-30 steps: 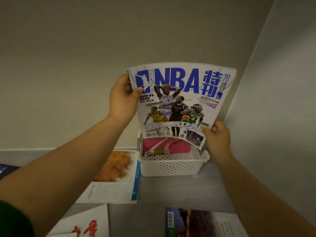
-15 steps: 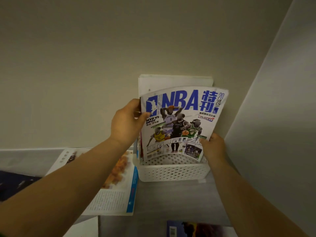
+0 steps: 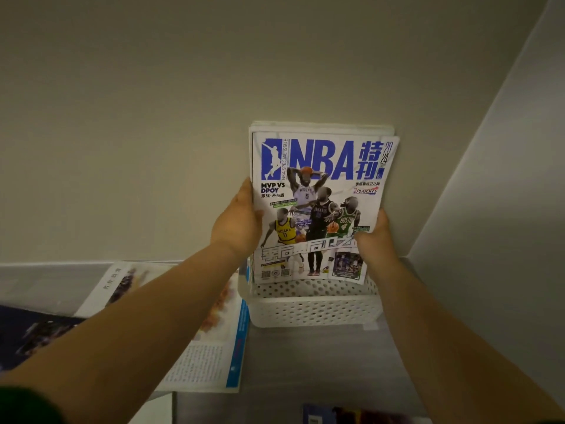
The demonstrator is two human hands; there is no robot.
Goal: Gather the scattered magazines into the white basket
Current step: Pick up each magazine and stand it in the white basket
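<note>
NBA magazine (image 3: 321,209) sits upright in the white basket (image 3: 315,310) in front of the stack (image 3: 321,127), left hand (image 3: 237,224) and right hand (image 3: 374,240) each pinching a side edge. Open magazine (image 3: 208,347), dark magazine (image 3: 30,335) and barcode magazine (image 3: 351,417) are out on the table (image 3: 305,362), so roughly halfway

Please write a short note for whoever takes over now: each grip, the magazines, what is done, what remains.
Left grip holds the NBA magazine by its left edge; right grip holds its lower right edge.
It stands upright over the white basket, lower edge at the opening, not released.
Done: other magazines stand in the basket behind it.
Left: lower and release it; then collect the open magazine, the dark magazine at far left, and the partly seen magazine at the bottom of the view.
</note>
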